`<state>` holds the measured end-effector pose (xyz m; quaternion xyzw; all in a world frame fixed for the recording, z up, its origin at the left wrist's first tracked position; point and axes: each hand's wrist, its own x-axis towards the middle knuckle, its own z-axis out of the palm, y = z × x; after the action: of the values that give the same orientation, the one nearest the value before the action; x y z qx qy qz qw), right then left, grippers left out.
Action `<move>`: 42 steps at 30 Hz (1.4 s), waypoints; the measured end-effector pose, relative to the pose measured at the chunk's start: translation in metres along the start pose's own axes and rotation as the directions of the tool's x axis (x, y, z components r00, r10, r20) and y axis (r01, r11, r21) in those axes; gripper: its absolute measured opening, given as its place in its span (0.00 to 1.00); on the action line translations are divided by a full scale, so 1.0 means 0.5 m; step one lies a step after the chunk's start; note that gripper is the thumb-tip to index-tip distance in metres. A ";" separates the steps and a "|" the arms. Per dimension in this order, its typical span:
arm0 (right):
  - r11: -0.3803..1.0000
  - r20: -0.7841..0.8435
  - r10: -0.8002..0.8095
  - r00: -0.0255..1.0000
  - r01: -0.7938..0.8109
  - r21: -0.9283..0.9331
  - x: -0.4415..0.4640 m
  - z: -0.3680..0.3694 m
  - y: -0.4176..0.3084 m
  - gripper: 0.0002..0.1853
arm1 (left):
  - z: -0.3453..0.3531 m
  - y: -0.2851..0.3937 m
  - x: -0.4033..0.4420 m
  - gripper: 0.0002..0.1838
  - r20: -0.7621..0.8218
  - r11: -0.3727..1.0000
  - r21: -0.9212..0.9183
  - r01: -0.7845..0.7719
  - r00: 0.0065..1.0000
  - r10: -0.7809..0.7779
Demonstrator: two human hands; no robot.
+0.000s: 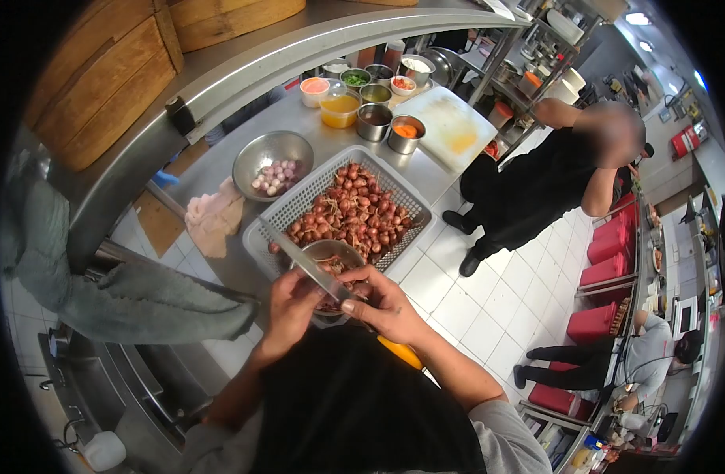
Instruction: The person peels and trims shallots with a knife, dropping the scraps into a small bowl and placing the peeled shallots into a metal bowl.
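My right hand [388, 306] grips a knife [306, 262] with a long blade and a yellow handle. The blade slants up and left across my left hand [293, 306], whose fingers are closed near its edge; what they hold is hidden. Beneath both hands is a small metal bowl [348, 248] with reddish skins inside. It sits at the near side of a grey perforated basket [416, 204] full of unpeeled shallots [354, 207]. Peeled shallots [277, 175] lie in a steel mixing bowl [250, 148] beyond the basket's left corner.
A pinkish cloth [215, 215] lies left of the basket. Behind it stand a tub of yellow liquid [339, 110], several metal containers and a white cutting board [449, 118]. A grey-green cloth [141, 304] hangs at left. A person in black [528, 189] stands on the right; another works farther off.
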<state>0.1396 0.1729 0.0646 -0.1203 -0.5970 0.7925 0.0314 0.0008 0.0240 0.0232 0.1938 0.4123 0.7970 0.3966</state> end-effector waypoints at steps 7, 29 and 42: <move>0.998 0.018 -0.007 1.000 0.006 0.069 -0.002 0.007 -0.018 0.25 | 0.001 0.003 0.005 0.17 0.018 1.000 -0.022 0.004 1.000 -0.003; 0.993 0.009 -0.056 0.998 0.055 0.101 0.007 -0.013 0.005 0.24 | 0.009 -0.009 0.012 0.18 0.013 1.000 -0.025 -0.012 1.000 0.013; 0.986 0.059 -0.032 0.998 0.022 0.165 0.005 -0.005 0.014 0.28 | -0.008 -0.029 0.016 0.14 0.002 0.980 -0.198 0.016 1.000 -0.016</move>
<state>0.1385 0.1735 0.0570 -0.0850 -0.5318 0.8419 0.0336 0.0001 0.0333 0.0091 0.1502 0.3324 0.8308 0.4204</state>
